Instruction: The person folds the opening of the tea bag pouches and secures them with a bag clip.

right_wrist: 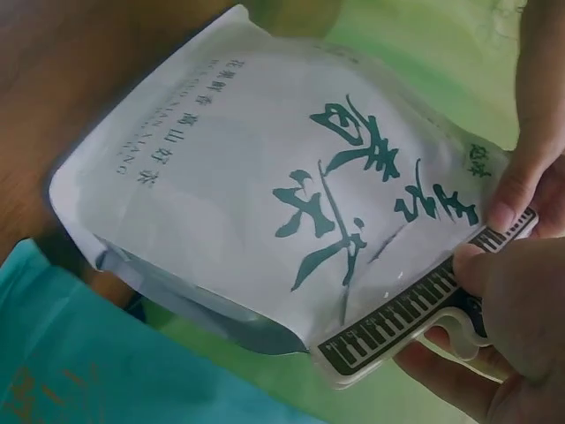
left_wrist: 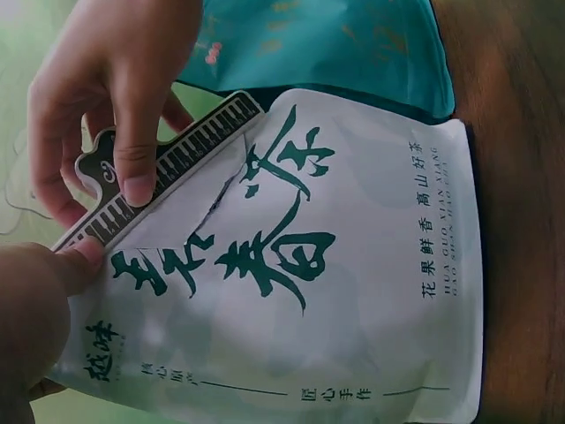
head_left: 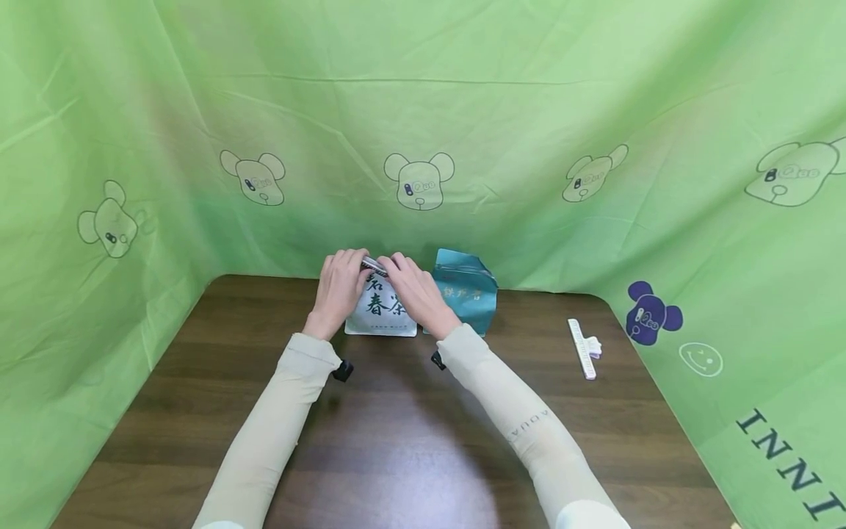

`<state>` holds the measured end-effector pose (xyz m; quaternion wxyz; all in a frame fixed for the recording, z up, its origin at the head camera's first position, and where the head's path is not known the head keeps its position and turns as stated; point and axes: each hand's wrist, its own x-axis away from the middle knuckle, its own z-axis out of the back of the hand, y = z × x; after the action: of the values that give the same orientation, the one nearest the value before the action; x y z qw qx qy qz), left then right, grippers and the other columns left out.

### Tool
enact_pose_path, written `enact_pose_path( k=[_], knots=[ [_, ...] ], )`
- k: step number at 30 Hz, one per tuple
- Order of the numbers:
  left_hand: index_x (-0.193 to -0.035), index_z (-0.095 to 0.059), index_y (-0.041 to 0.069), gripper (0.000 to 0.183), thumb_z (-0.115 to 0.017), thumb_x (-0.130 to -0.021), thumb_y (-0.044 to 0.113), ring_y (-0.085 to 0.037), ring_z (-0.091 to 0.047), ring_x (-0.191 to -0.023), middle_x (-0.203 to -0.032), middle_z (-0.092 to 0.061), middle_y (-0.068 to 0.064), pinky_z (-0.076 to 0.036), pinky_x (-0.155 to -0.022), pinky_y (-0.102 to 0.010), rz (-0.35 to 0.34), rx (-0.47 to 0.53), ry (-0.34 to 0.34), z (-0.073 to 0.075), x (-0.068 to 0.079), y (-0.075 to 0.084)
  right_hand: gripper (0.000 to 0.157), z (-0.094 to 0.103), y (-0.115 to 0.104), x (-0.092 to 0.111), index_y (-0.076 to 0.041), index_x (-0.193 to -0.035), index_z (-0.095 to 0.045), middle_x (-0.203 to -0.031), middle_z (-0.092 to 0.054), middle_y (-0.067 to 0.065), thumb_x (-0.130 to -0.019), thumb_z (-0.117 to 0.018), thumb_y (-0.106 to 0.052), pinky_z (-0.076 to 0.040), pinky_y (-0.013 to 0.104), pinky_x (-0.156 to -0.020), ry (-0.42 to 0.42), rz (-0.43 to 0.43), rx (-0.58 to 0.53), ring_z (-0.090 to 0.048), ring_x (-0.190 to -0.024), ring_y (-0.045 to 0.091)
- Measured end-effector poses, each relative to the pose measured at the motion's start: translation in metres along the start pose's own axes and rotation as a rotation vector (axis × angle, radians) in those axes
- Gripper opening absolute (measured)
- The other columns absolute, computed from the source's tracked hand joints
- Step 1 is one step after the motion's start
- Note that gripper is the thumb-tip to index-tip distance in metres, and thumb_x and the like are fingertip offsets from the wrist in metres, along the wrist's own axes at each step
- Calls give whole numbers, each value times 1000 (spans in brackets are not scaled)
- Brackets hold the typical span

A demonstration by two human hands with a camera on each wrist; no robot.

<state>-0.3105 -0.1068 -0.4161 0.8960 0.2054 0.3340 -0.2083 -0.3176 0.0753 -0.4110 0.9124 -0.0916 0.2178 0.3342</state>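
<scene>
A white tea bag [head_left: 380,323] with green lettering stands at the back of the table. Along its top edge lies a sealing clip [left_wrist: 190,159] with a black-and-white piano-key pattern. My right hand [head_left: 416,290] pinches the clip near its handle, the thumb lying across the key pattern in the right wrist view. At the clip's other end my left hand [head_left: 340,286] pinches the clip and the bag's top corner, its thumb on the front. Some of the left fingers are hidden behind the bag. Creases run across the white bag just below the clip.
Right beside the white bag stands a teal bag [head_left: 469,308] with gold lettering, its top folded. Another clip, white [head_left: 582,349], lies toward the right edge of the brown wooden table [head_left: 370,455]. A green printed curtain [head_left: 515,110] hangs behind and at both sides.
</scene>
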Motion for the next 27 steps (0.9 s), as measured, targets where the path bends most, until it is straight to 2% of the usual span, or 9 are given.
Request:
enact_pose_path(
  k=[4, 12, 22, 27],
  knots=[
    [-118, -65, 1, 25, -68, -98, 14, -33, -63, -100, -113, -71, -15, -47, -85, -44, 11, -9, -18, -5, -3, -2, 33, -6, 3, -2, -13, -141, -51, -117, -57, 8, -108, -47, -10, -51, 36, -57, -7, -15, 4, -59, -95, 24],
    [-120, -65, 1, 25, -68, -98, 15, -34, -63, -102, -113, -70, -16, -47, -87, -45, -4, -17, -20, -10, -6, -2, 35, -9, 10, -3, -12, -140, -52, -116, -59, 9, -105, -55, -11, -53, 34, -57, 35, -9, -8, -62, -96, 24],
    [-124, -65, -1, 30, -66, -99, 16, -35, -63, -103, -113, -71, -18, -48, -89, -46, -1, -3, -31, -10, -4, -5, 32, -7, 12, -4, -11, -135, -56, -115, -61, 8, -103, -59, -13, -55, 36, -65, 20, -29, -94, -64, -97, 24],
    [-124, -66, -2, 32, -69, -98, 16, -36, -64, -103, -113, -72, -19, -48, -89, -47, 0, 5, -45, -7, -6, -6, 32, -6, 13, -4, -13, -135, -56, -116, -61, 7, -103, -59, -14, -55, 36, -63, 21, -31, -114, -64, -98, 22]
  ],
)
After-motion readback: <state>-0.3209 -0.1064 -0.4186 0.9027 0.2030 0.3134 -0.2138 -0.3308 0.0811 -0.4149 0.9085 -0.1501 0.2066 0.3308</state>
